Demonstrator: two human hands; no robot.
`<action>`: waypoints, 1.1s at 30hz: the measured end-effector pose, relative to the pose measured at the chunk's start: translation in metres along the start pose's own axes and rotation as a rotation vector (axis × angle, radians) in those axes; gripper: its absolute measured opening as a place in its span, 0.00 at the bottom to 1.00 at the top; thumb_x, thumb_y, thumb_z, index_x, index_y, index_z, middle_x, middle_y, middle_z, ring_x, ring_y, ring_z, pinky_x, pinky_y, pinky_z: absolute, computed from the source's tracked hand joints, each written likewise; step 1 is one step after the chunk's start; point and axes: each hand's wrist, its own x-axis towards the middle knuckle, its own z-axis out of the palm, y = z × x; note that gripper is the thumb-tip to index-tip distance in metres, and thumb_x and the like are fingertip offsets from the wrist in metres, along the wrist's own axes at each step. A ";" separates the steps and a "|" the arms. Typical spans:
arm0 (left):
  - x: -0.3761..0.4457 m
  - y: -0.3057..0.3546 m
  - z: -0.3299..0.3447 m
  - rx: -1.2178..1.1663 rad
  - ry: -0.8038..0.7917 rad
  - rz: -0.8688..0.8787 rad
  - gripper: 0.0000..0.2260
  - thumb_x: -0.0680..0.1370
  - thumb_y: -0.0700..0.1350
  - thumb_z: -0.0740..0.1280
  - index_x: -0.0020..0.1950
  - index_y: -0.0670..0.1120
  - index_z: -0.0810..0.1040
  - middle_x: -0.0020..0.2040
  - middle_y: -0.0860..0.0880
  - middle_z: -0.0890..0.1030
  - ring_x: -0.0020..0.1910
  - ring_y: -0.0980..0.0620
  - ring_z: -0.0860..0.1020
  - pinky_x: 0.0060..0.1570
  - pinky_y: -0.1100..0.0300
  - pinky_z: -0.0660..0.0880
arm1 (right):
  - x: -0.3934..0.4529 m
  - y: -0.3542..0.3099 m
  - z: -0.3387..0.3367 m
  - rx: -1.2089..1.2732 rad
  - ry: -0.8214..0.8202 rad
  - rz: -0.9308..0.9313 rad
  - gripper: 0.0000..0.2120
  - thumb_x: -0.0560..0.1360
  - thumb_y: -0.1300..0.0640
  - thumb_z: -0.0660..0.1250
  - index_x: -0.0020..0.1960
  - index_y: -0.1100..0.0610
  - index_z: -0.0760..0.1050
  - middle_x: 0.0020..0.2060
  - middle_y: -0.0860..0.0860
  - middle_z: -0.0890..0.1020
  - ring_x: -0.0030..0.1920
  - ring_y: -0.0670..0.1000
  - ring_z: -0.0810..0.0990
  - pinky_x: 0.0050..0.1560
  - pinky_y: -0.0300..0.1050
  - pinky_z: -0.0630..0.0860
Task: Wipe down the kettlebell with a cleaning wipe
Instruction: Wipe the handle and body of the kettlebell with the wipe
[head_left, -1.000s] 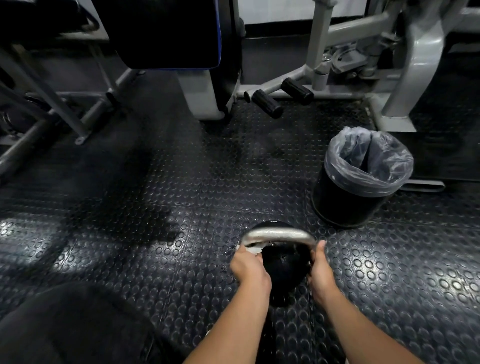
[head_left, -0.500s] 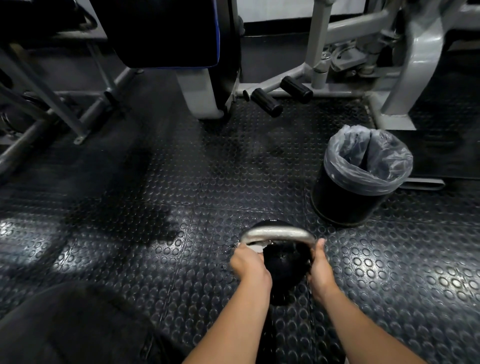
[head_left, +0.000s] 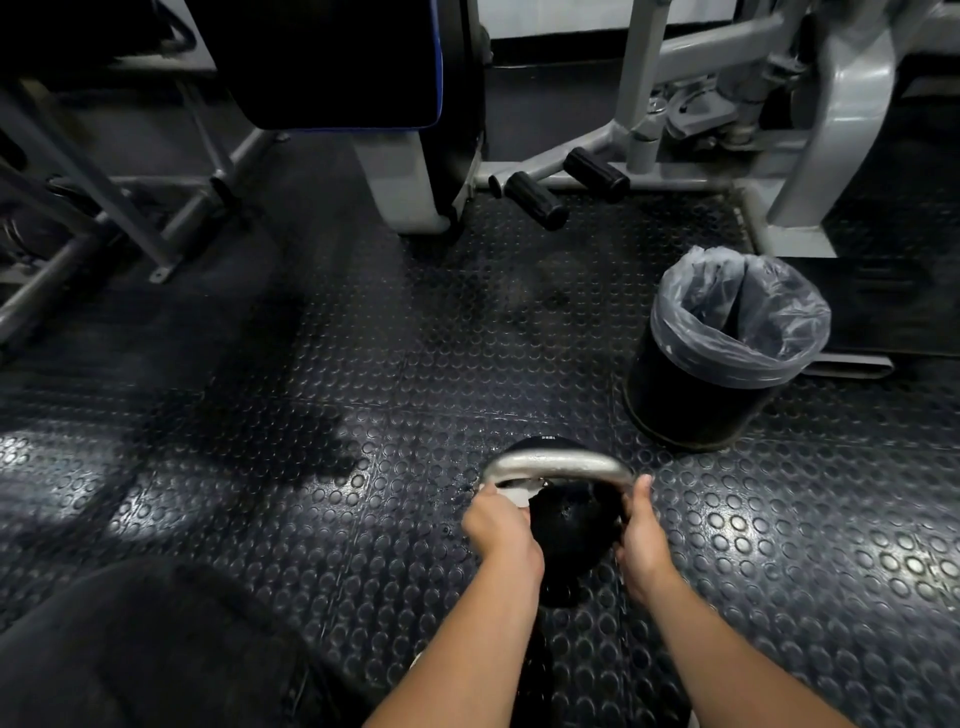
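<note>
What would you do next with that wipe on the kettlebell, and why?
Probably slide the left hand with the wipe along the silver handle: the wipe sits only at the handle's left end, while the right hand grips the kettlebell.

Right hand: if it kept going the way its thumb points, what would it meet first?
Probably the kettlebell's metal handle, which the right hand already touches at its right end. Beyond it stands the lined bin, though depth is unclear.
</note>
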 end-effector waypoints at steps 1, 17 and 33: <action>0.002 0.003 0.000 -0.002 0.010 0.004 0.11 0.83 0.34 0.58 0.58 0.36 0.78 0.43 0.43 0.77 0.38 0.47 0.75 0.35 0.57 0.72 | 0.000 0.000 0.000 -0.012 0.005 0.005 0.44 0.58 0.12 0.53 0.59 0.41 0.80 0.60 0.48 0.82 0.64 0.51 0.77 0.74 0.56 0.67; -0.012 0.001 0.004 -0.117 -0.046 -0.060 0.10 0.84 0.37 0.59 0.44 0.43 0.75 0.43 0.44 0.77 0.40 0.48 0.75 0.38 0.56 0.73 | -0.002 -0.002 0.000 -0.006 0.032 -0.006 0.50 0.59 0.12 0.53 0.67 0.43 0.78 0.64 0.51 0.82 0.67 0.54 0.77 0.74 0.60 0.67; -0.004 0.007 0.003 -0.434 0.028 -0.136 0.13 0.83 0.32 0.58 0.39 0.41 0.71 0.48 0.38 0.75 0.39 0.43 0.76 0.43 0.47 0.78 | -0.023 -0.016 0.005 -0.011 0.008 -0.023 0.45 0.62 0.14 0.53 0.61 0.44 0.80 0.62 0.51 0.82 0.66 0.54 0.77 0.75 0.59 0.66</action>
